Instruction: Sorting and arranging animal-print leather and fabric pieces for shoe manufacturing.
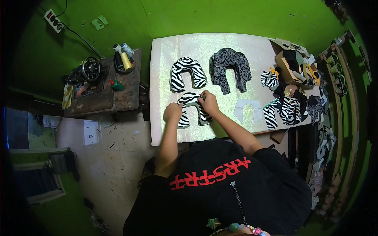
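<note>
A zebra-print, arch-shaped fabric piece point(189, 98) lies on the pale, shimmery table near its front edge. It seems to rest on others like it, with a grey-green edge showing beneath. My left hand point(173, 112) grips its left side with bent fingers. At its upper right, the fingers of my right hand point(208, 103) are closed on the edge. Just behind lies a second zebra-print arch stack point(178, 74). To the right of that is a stack of dark, web-patterned arch pieces point(244, 65).
A white arch-shaped template point(254, 111) lies to the right, near zebra-print scraps point(271, 114). A cardboard box point(284, 66) full of scraps stands at the far right. At left, a sewing machine point(90, 70) and thread cones point(125, 59) sit on a separate wooden table point(128, 100).
</note>
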Available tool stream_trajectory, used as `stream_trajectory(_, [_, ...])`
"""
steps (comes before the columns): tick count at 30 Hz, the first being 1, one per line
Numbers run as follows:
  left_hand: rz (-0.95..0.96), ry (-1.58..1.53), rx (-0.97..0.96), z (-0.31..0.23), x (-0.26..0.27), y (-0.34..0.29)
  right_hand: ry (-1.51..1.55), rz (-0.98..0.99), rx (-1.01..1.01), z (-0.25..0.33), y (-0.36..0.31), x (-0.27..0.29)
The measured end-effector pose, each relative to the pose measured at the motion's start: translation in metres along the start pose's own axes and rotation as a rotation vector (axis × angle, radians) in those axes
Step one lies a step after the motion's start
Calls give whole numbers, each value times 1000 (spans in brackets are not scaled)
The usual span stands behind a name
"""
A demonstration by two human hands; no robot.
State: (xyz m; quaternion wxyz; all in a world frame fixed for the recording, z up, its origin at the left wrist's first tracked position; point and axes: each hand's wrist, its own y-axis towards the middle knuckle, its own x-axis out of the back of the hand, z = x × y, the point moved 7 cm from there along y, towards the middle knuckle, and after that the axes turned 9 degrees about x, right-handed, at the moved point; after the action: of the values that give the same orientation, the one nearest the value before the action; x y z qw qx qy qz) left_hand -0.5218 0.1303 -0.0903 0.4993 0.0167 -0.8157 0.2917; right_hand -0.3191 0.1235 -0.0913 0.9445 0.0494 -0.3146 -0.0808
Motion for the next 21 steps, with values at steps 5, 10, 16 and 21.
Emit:
stream_trajectory(5, [-75, -3, -14, 4, 15, -12, 4, -35, -5, -5, -1, 3])
stream_trajectory(10, [24, 99, 4, 6, 13, -34, -169, 120, -203, -11, -17, 16])
stream_trajectory(16, [39, 310, 54, 0, -4, -48, -314, 334, -284, 17, -40, 8])
stream_trajectory(21, [11, 270, 67, 6, -13, -37, -373, 317, -282, 21, -45, 8])
